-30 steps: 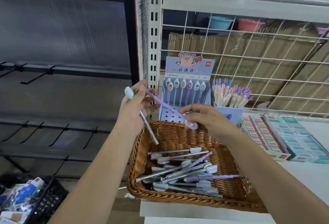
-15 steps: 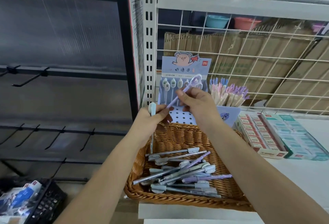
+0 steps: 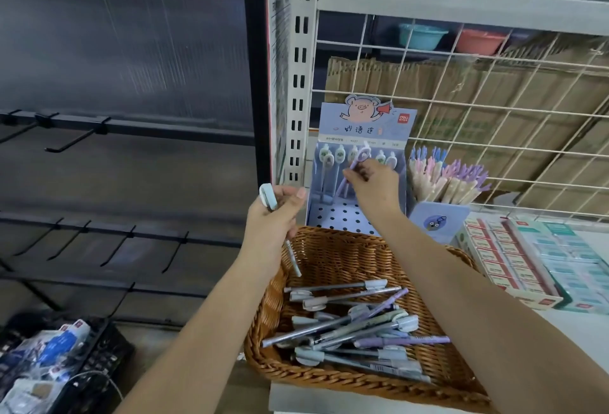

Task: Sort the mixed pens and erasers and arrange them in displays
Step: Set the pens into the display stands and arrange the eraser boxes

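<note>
At the far lower left, off the shelf, a black plastic crate (image 3: 108, 344) holds blue-and-white packets under rows of dark metal hooks. Next comes the left hand (image 3: 273, 219), fingers curled round a grey pen with a flat pale-blue cap (image 3: 268, 198); the cap sticks up above the fist and the tip points down over the left rim of a brown woven wicker basket (image 3: 329, 232). The basket sits at the front left corner of the white shelf (image 3: 566, 341) and holds a loose heap of grey, blue and lilac pens (image 3: 362, 324) lying crosswise. Behind it, against the wire grid at the back edge, stands a pale-blue cardboard pen display with a cartoon pig on top (image 3: 362, 123), a row of capped pens upright in it. The right hand (image 3: 375, 183) reaches across the basket and pinches a slim lilac pen (image 3: 351, 173) between thumb and fingertips, the pen slanted in front of that row — its top is blurred. Further right stand a blue cup of pastel pens (image 3: 441, 183), then a red-and-white box of erasers (image 3: 507, 265) and a teal one (image 3: 573, 265) near the right edge.
</note>
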